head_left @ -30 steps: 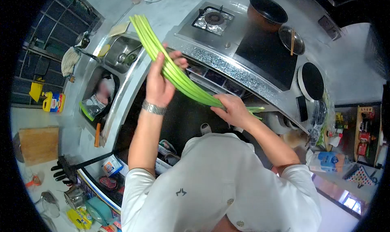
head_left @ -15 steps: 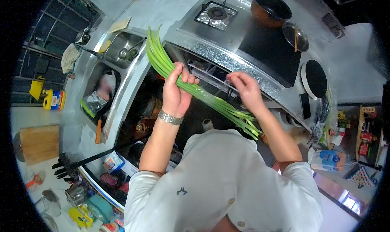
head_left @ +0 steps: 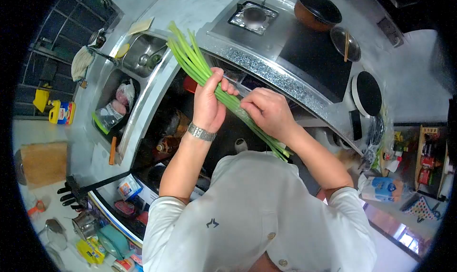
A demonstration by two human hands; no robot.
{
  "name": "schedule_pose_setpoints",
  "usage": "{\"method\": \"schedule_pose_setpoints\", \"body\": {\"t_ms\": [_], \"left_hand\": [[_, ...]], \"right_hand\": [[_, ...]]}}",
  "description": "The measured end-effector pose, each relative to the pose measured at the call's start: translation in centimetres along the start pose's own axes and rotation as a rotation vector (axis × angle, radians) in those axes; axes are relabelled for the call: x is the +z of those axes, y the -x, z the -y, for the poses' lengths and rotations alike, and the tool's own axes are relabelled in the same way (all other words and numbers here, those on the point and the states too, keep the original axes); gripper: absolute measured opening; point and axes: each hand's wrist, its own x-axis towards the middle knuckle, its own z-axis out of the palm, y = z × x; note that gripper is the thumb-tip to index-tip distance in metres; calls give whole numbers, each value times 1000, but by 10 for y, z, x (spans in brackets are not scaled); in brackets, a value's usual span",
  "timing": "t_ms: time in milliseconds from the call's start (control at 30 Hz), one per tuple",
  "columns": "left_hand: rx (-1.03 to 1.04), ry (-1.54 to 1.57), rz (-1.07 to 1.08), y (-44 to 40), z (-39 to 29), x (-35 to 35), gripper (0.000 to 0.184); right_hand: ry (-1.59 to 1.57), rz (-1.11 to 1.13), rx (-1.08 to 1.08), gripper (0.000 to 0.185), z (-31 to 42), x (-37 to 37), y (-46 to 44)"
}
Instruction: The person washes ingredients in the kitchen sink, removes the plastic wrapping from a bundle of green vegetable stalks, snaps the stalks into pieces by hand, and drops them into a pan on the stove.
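Note:
A long bundle of green stalks [head_left: 190, 57] slants from upper left to lower right in front of my body. My left hand [head_left: 210, 100], with a metal watch at the wrist, is wrapped round its middle. Just below, my right hand [head_left: 269, 112] pinches the bundle with thumb and fingers, where something clear and shiny, like a band or film, shows round the stalks. The lower ends of the stalks stick out beneath my right hand.
A double sink [head_left: 143, 57] at the left holds bagged food [head_left: 114, 111]. Ahead are a gas burner [head_left: 254, 18], a dark pot [head_left: 316, 10] and a lid [head_left: 345, 43] with chopsticks. A cutting board [head_left: 44, 165] stands at far left, above several knives' black handles.
My right hand let go of the lower stalks, rose clear of the bundle, then came back onto its middle. My left hand went from open under the stalks to closed round them.

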Motion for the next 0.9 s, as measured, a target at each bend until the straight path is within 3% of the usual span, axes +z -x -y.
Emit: {"method": "schedule_pose_setpoints", "body": {"t_ms": [100,167,267,300,367,400,500,633,900], "left_hand": [[-3,4,-27,1,-2,3,11],[-6,5,-56,1,-2,3,11],[8,28,-49,1,-4,-2,11],[12,28,-51,0,-4,-3,10],[8,30,-46,1,-1,-2,10],[12,20,-47,2,0,-1,10],[33,9,-43,4,0,2,11],[88,55,-52,2,0,5,10],[63,107,37,1,3,1,8]], "right_hand": [[42,-26,0,6,1,3,2],[-130,-140,187,9,-1,7,6],[-281,-69,334,9,-1,-1,10],[-280,-67,335,9,-1,-1,10],[-177,54,122,10,0,-3,9],[-62,-9,8,10,-3,1,8],[148,-70,-48,9,3,-2,10],[167,-9,-71,8,19,-7,25],[-20,-87,219,7,10,-29,20]]}}
